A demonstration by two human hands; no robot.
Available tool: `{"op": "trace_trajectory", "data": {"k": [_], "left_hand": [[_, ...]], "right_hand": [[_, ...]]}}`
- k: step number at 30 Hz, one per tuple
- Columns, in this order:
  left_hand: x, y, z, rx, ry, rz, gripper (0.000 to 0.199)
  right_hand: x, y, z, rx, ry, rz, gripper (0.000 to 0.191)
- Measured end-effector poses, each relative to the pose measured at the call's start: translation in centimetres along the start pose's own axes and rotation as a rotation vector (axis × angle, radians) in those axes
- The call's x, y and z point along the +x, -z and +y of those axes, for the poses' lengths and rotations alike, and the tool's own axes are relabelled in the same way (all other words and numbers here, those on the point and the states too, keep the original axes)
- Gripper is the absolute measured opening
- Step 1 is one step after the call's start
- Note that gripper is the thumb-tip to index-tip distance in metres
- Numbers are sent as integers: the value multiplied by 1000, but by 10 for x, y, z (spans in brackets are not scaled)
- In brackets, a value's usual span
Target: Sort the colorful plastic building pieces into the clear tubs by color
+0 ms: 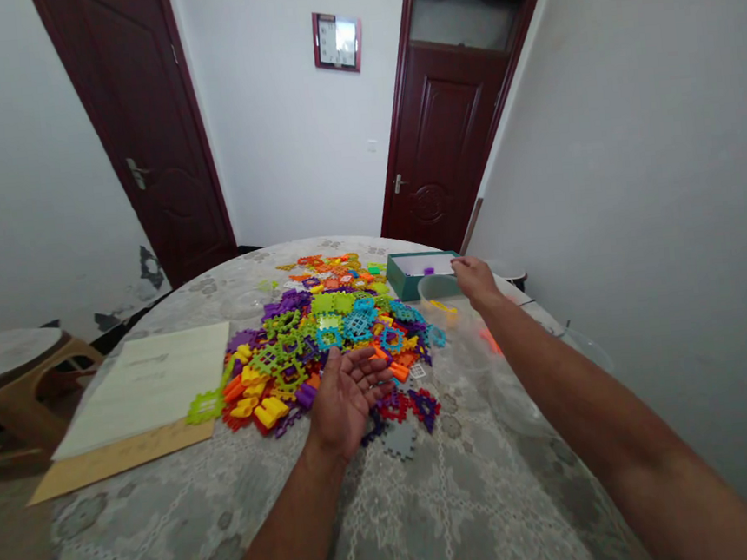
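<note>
My left hand (346,397) is held palm up with its fingers apart, at the near edge of a heap of colourful plastic interlocking building pieces (288,344). Nothing rests in its palm. My right hand (476,281) reaches out over the rim of a clear plastic bowl (438,286), beside a green box (405,286) with a white inside. Its fingertips are closed together; whether anything is between them I cannot make out. A small purple piece (428,271) shows inside the box, left of those fingertips. A yellow piece (442,307) appears through the bowl's wall.
Sheets of white paper (153,378) lie on brown cardboard (127,451) at the left, a lime piece (205,406) at their edge. More clear containers (521,402) stand under my right arm. A patterned cloth (434,519) covers the round table. A stool (22,380) stands at the left.
</note>
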State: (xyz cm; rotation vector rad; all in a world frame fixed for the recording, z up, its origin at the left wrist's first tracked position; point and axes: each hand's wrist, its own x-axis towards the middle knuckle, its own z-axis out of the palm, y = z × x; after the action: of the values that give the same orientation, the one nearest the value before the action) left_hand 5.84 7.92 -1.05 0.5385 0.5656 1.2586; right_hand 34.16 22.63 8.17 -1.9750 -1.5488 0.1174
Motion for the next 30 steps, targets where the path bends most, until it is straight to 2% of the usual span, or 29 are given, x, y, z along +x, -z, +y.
{"op": "trace_trajectory", "data": {"k": [3,4,6,9,11,13,17,19,22,24,26,28,30], "left_hand": [[-2,-2,-1,9,-6,-3,56],[-2,-2,-2,10,-5,-6,56],[-3,-3,-4,17,-7,-12,57],[-2,0,-4,40,-61,11,56],[1,4,-2,56,-118,59,57],[5,9,-1,71,-171,120,58],[15,19,0,201,-269,240,54],[18,23,-1,374,-318,271,45],[20,29,-6,816,-455,289,27],[19,33,-11,1173,-634,249,21],[17,37,-17,1478,-802,137,24],[16,40,-23,1694,-866,9,27],[16,41,-28,1851,-848,-58,27]], "right_hand": [[-51,7,-8,315,136,51,47],[-75,9,-11,493,209,55,43],[-128,12,-17,701,268,23,37],[-193,6,-26,802,302,52,29],[-217,-7,-27,799,312,59,26],[-224,-26,-24,746,322,50,25],[-215,-65,-5,522,448,36,29],[-208,-80,7,386,532,23,36],[-200,-97,19,164,585,-45,40],[-196,-104,21,42,571,-104,36],[-194,-108,20,-40,546,-143,31],[-194,-110,17,-88,529,-160,27],[-196,-111,15,-117,517,-154,23]]}}
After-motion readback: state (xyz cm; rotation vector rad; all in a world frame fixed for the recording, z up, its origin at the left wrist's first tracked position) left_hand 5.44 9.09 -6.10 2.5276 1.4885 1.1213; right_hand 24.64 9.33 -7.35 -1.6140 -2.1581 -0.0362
